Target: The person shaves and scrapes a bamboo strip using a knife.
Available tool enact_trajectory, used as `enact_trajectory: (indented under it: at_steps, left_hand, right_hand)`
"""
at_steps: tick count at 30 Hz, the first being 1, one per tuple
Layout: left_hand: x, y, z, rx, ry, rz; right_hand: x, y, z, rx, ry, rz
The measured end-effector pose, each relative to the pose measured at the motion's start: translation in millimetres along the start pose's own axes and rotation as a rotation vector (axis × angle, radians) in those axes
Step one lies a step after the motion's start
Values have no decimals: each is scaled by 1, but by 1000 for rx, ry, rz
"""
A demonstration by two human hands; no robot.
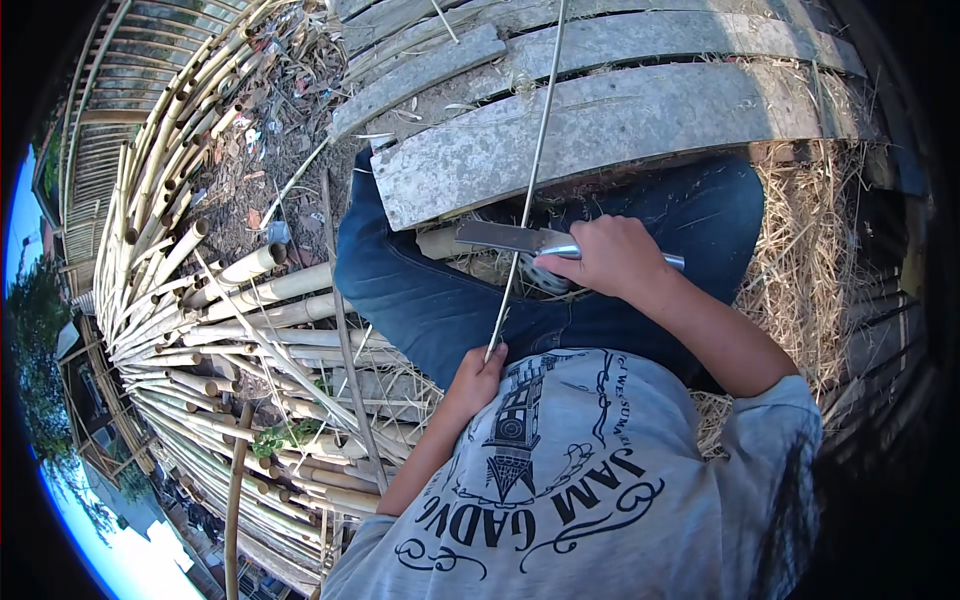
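Head: right hand (612, 258) gripping knife (510, 238)

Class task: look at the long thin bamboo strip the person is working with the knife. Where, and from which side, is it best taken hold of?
Probably the near end of the bamboo strip, where the left hand already pinches it, approached from the person's own side. The strip is long and slender, running away over the grey planks, and the knife in the right hand crosses its middle, so fingers stay behind the blade.
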State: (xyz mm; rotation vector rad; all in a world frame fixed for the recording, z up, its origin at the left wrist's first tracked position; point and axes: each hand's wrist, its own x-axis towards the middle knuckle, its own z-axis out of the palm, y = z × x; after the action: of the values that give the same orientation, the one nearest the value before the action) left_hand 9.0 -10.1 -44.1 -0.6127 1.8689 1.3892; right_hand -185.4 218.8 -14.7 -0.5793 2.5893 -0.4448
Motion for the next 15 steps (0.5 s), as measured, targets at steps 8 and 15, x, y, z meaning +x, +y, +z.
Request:
enact_trajectory:
  at_steps: [8,15]
  left_hand:
    - [-2,3,-4,44,31,40]
    - [-9,1,-8,33,54,125]
  right_hand:
    - [9,9,4,-101,40,-51]
    - [17,4,1,-148,33,-39]
